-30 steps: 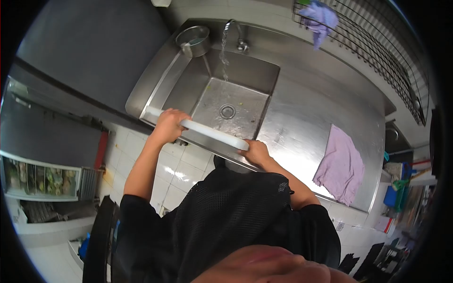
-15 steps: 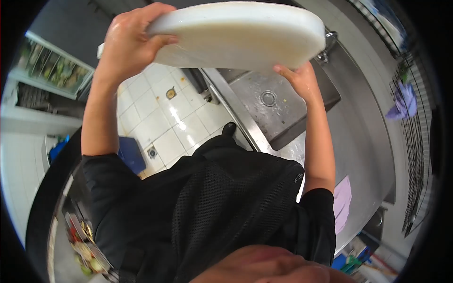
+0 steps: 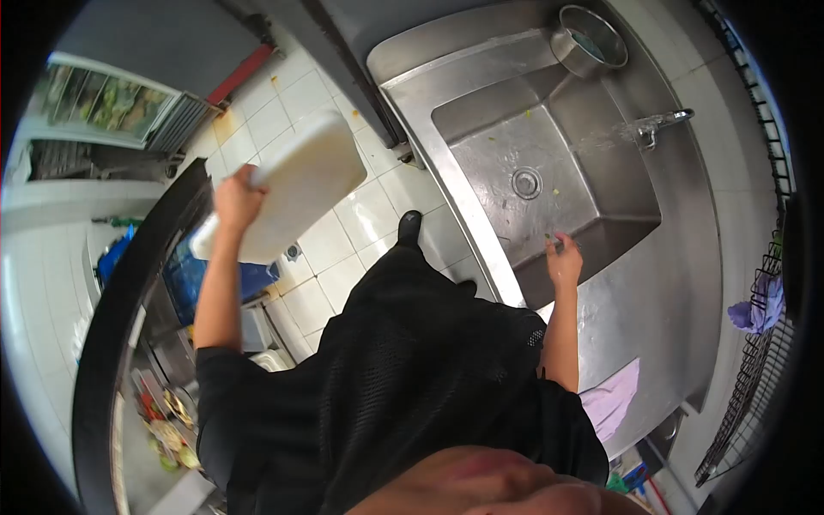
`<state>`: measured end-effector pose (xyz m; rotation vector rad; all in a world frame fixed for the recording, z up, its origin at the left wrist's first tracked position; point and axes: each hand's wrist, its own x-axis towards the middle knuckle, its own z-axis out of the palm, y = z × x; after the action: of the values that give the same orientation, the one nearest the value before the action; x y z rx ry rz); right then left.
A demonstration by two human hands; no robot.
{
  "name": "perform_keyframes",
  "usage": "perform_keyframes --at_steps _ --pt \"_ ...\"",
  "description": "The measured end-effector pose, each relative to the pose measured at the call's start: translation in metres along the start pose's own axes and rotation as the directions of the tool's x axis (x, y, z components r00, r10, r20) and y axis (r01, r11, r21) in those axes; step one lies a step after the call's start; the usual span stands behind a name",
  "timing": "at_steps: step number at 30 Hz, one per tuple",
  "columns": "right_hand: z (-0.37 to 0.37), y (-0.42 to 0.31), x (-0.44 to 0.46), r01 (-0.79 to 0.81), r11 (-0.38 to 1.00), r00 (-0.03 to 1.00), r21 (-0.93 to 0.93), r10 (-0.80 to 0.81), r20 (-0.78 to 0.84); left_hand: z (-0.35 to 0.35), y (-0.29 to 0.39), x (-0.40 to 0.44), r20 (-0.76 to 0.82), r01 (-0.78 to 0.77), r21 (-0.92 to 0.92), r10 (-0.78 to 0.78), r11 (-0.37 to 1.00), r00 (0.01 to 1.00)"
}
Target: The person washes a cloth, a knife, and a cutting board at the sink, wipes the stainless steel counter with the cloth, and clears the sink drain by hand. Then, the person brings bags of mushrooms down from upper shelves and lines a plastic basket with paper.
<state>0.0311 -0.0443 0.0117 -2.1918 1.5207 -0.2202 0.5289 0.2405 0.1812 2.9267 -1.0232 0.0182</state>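
Observation:
A thick white cutting board (image 3: 313, 176) hangs tilted over the floor on the left, slightly blurred. My left hand (image 3: 239, 199) grips it by its near edge, fingers wrapped around the rim. Over the near side of the steel sink (image 3: 601, 184) is my right hand (image 3: 564, 260), apart from the board. Its fingers are loosely bent and spread, with nothing visible held. Small green scraps lie in the basin around the drain (image 3: 526, 182). Water runs from the tap (image 3: 657, 127) at the sink's far right.
A metal pot (image 3: 589, 41) stands at the sink's back corner. A pink cloth (image 3: 611, 399) lies on the steel drainboard (image 3: 635, 318). A wire rack (image 3: 751, 386) lines the right wall. On the left are a dark counter edge (image 3: 96, 378), a blue bin (image 3: 184, 279) and a glass-door fridge (image 3: 107, 107).
The cutting board has gone from both hands, held up in front, to my left hand alone, lower and to the left. My right hand has let go and dropped toward the sink.

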Motion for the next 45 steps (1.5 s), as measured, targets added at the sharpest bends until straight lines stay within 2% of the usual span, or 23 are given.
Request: perform_keyframes --at_steps 2,5,7,9,10,12,13,14,15,17,20,23,24,28,30,31,33,35,37,39,41,42,45 --pt "0.008 0.003 -0.014 -0.002 0.998 0.989 -0.058 -0.007 -0.146 0.087 -0.007 0.036 0.076 -0.066 -0.029 0.068 0.997 0.995" --pt "-0.021 -0.042 -0.033 -0.121 0.977 0.989 0.176 0.135 -0.068 0.190 0.029 0.081 0.216 -0.124 -0.007 0.122 0.992 0.969" --pt "-0.031 -0.058 -0.053 -0.185 0.965 0.973 0.186 0.206 -0.105 0.248 0.059 0.111 0.298 -0.205 -0.011 0.199 0.979 0.933" --pt "-0.030 -0.055 -0.086 -0.255 0.934 0.931 0.250 0.307 -0.197 0.305 0.080 0.138 0.268 -0.270 0.002 0.259 0.963 0.928" --pt "-0.043 -0.065 -0.100 -0.428 0.875 0.877 0.228 0.463 -0.129 0.337 0.086 0.149 0.287 -0.342 -0.018 0.333 0.939 0.898" --pt "-0.047 -0.063 -0.136 -0.537 0.826 0.795 0.173 0.564 -0.223 0.391 0.104 0.171 0.208 -0.414 0.009 0.404 0.910 0.891" --pt "-0.050 -0.058 -0.158 -0.593 0.792 0.750 0.147 0.609 -0.259 0.391 0.126 0.176 0.458 -0.592 0.165 0.471 0.789 0.754" --pt "-0.046 -0.045 -0.184 -0.544 0.839 0.781 0.008 0.510 -0.361 0.429 0.122 0.173 0.059 -0.788 0.103 0.787 0.608 0.615" --pt "-0.050 -0.052 -0.198 -0.669 0.741 0.685 0.053 0.643 -0.342 0.450 0.131 0.180 0.006 -0.830 0.082 0.833 0.552 0.554" --pt "-0.051 -0.050 -0.230 -0.755 0.649 0.587 0.092 0.732 -0.345 0.464 0.149 0.192 0.213 -0.724 -0.029 0.712 0.689 0.669" --pt "-0.050 -0.043 -0.248 -0.888 0.446 0.391 0.109 0.859 -0.331 0.474 0.151 0.204 0.355 -0.595 -0.149 0.605 0.789 0.713" --pt "-0.042 -0.005 -0.287 -0.855 0.515 0.419 0.066 0.759 -0.499 0.480 0.144 0.215 0.432 -0.431 -0.384 0.572 0.817 0.698" --pt "-0.048 0.004 -0.294 -0.888 0.444 0.343 0.119 0.813 -0.471 0.486 0.139 0.213 0.448 -0.344 -0.490 0.570 0.801 0.689" --pt "-0.072 0.068 -0.334 -0.931 0.336 0.217 0.145 0.827 -0.519 0.469 0.118 0.167 0.660 0.124 -0.670 0.510 0.732 0.551" --pt "-0.089 0.114 -0.349 -0.923 0.341 0.200 0.177 0.819 -0.538 0.430 0.107 0.134 0.876 0.267 -0.445 0.353 0.855 0.329" --pt "-0.094 0.143 -0.358 -0.914 0.364 0.218 0.181 0.815 -0.538 0.422 0.089 0.112 0.873 0.240 -0.427 0.330 0.871 0.359" --pt "-0.102 0.201 -0.370 -0.879 0.395 0.138 0.268 0.748 -0.649 0.415 0.053 0.082 0.911 0.234 -0.357 0.281 0.904 0.302" --pt "-0.102 0.232 -0.364 -0.845 0.374 0.106 0.383 0.819 -0.565 0.431 -0.005 0.062 0.924 0.165 -0.323 0.274 0.932 0.266" --pt "-0.084 0.233 -0.333 -0.962 -0.050 -0.167 0.270 0.886 -0.433 0.411 -0.030 0.040 0.784 -0.324 -0.318 0.439 0.891 0.439" --pt "-0.058 0.230 -0.304 -0.989 0.054 -0.022 0.135 0.862 -0.507 0.396 -0.033 0.027 0.748 -0.290 -0.378 0.474 0.879 0.465" --pt "-0.037 0.199 -0.279 -0.981 0.172 0.193 -0.091 0.802 -0.565 0.373 0.001 0.008 0.596 -0.154 -0.650 0.624 0.745 0.504" --pt "-0.027 0.177 -0.262 -0.926 0.371 0.342 -0.075 0.736 -0.585 0.350 0.029 -0.007 0.510 -0.098 -0.763 0.688 0.639 0.515" --pt "0.015 0.098 -0.194 -0.689 0.725 0.545 0.010 0.526 -0.653 0.172 0.214 -0.083 0.402 -0.133 -0.850 0.790 0.510 0.463"
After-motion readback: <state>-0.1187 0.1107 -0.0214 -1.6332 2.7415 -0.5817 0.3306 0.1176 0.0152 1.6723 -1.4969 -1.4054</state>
